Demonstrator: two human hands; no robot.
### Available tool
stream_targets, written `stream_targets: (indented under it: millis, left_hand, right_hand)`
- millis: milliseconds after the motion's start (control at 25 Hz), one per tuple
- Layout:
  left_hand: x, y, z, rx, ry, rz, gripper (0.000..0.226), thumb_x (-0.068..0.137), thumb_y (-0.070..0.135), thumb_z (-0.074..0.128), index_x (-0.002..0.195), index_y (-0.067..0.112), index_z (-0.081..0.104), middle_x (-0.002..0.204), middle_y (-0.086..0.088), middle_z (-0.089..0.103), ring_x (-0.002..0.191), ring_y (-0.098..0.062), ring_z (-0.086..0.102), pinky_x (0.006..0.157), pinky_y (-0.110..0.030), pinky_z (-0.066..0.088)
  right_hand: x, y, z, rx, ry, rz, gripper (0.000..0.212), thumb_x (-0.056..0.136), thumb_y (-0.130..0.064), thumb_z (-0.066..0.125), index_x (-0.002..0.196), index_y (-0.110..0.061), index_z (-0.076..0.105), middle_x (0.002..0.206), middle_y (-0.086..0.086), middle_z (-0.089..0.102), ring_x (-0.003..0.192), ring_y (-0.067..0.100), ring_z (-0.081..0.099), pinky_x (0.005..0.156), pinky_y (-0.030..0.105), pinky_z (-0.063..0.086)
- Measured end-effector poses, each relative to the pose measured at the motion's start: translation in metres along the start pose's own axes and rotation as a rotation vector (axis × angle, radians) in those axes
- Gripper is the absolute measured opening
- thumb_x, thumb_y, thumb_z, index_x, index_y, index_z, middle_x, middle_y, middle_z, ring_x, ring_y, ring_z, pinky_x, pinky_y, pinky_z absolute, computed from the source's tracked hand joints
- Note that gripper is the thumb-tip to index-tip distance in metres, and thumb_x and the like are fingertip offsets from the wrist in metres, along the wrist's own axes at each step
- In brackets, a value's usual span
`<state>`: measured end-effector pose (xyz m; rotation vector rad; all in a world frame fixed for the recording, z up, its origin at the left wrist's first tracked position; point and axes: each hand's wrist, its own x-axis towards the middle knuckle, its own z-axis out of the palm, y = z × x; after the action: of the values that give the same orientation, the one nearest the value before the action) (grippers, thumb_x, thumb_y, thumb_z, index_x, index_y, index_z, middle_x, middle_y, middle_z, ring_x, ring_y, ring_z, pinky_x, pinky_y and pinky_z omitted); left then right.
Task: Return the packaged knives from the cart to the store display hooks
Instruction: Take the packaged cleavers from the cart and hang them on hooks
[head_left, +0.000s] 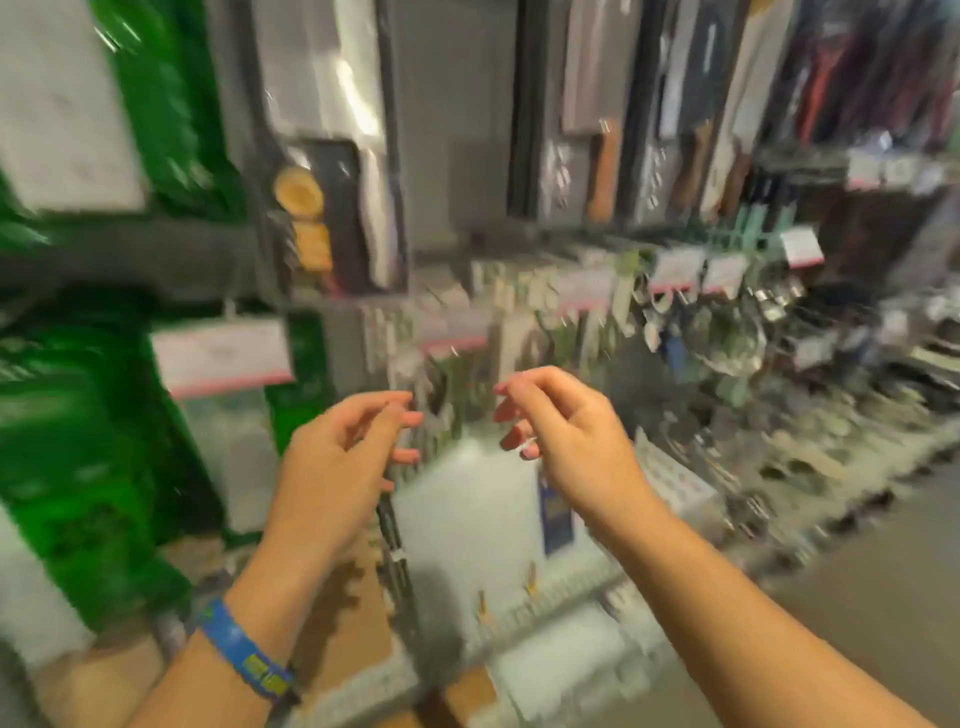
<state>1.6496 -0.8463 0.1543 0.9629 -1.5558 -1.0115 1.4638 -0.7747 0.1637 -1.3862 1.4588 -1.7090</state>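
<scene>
Left hand (337, 447): fingers loosely curled, empty | right hand (566, 431): likewise

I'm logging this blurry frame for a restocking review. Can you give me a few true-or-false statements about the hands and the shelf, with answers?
1. The left hand and the right hand both hold nothing. True.
2. The blue wristband is on the right wrist. False: it is on the left wrist.
3. Packaged knives hang on the display above the hands. True.
4. The packaging at the far left is red. False: it is green.
</scene>
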Motion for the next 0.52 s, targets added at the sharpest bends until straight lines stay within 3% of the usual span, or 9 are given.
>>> stream_targets:
  millis: [240, 360, 520]
  left_hand:
    - [-0.146, -0.131, 0.094, -0.003, -0.348, -0.556, 0.019, 0.1, 0.024, 0.053, 0.097, 0.021, 0.071, 0.092, 0.005, 0.077, 0.064, -0.009, 0.071, 0.052, -0.025, 0.042]
    - [-0.197, -0.156, 0.175, 0.028, -0.56, -0.672, 0.019, 0.101, 0.016, 0.051, 0.095, 0.017, 0.069, 0.086, -0.002, 0.076, 0.053, -0.009, 0.066, 0.039, -0.017, 0.036]
    - [-0.267, -0.166, 0.295, 0.191, -0.866, -0.748, 0.018, 0.102, 0.02, 0.051, 0.095, 0.017, 0.067, 0.094, -0.005, 0.074, 0.053, -0.011, 0.066, 0.04, -0.018, 0.036]
  right_hand:
    - [-0.213, 0.116, -0.135, -0.071, 0.206, 0.558, 0.019, 0.104, -0.017, 0.055, 0.099, -0.017, 0.073, 0.081, -0.002, 0.072, 0.064, 0.015, 0.065, 0.058, 0.02, 0.046]
    - [-0.309, 0.149, -0.201, -0.052, 0.38, 0.787, 0.02, 0.106, -0.018, 0.053, 0.103, -0.017, 0.073, 0.087, -0.002, 0.072, 0.067, 0.015, 0.065, 0.06, 0.022, 0.047]
    - [-0.42, 0.167, -0.291, -0.007, 0.607, 0.943, 0.021, 0.107, -0.022, 0.052, 0.108, -0.019, 0.072, 0.091, -0.005, 0.074, 0.071, 0.012, 0.067, 0.06, 0.018, 0.049]
